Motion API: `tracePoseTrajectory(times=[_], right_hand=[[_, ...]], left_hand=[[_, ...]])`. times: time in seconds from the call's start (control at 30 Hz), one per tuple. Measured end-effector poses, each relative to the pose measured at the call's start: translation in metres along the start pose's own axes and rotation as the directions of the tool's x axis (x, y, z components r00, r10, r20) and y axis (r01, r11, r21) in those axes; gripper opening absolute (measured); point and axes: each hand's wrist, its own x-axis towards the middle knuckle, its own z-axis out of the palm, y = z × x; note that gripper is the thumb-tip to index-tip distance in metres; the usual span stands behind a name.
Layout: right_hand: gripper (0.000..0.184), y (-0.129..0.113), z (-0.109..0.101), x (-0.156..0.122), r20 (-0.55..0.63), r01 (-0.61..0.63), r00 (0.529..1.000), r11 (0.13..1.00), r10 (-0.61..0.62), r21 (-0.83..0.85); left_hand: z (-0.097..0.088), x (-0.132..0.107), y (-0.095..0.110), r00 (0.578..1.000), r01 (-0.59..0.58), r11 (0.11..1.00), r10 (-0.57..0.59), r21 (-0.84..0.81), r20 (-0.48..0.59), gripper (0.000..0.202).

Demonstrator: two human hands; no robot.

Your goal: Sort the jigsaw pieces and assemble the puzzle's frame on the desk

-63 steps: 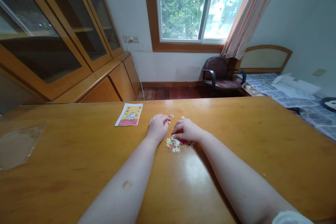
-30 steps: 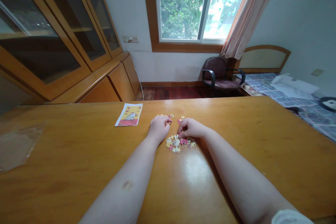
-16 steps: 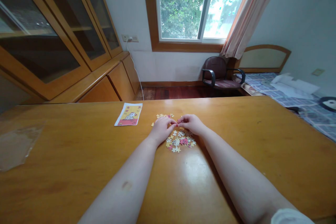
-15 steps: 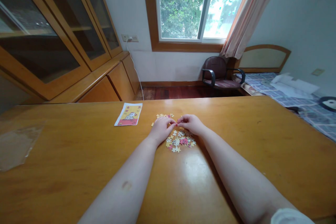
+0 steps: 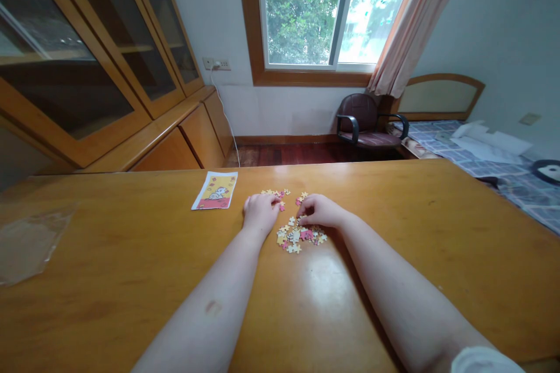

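Note:
My left hand [image 5: 261,213] rests palm down on the table, fingers curled under. Its fingertips are by a pink puzzle piece [image 5: 282,206]; whether they grip anything is hidden. My right hand [image 5: 322,211] is bent over the far right edge of the loose puzzle pieces [image 5: 294,236], thumb and finger pinched at a small pale piece. The pile mixes white, yellow and pink pieces. Beyond my left hand lies a row of yellow and pink pieces [image 5: 275,193], partly covered by that hand. Another small pink and yellow cluster [image 5: 301,198] sits just beyond my right fingers.
A picture card [image 5: 215,191] with a white cartoon animal on yellow and red lies left of my hands. A clear plastic bag [image 5: 32,245] is at the table's left. Past the wooden table [image 5: 394,180] stand a chair [image 5: 370,122], a bed and a glass-fronted cabinet.
My hands, fingertips together at a small red piece before, have moved apart. The left went left; the right came down nearer to the pile. The pink and yellow cluster between them now shows.

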Motion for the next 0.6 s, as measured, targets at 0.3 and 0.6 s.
tracePoseTrajectory(times=[0.3, 0.6], right_hand=[[0.016, 0.014, 0.0, 0.007, -0.399, -0.178, 0.897, 0.982, 0.19, 0.067], [0.017, 0.014, 0.0, 0.006, -0.408, -0.172, 0.913, 0.924, 0.018, -0.342]], left_hand=[[0.0, -0.001, 0.004, 0.987, -0.153, 0.985, 0.157, -0.074, 0.041, 0.023], [0.003, -0.001, 0.003, 0.993, -0.121, 0.992, 0.121, -0.03, 0.011, 0.021]])
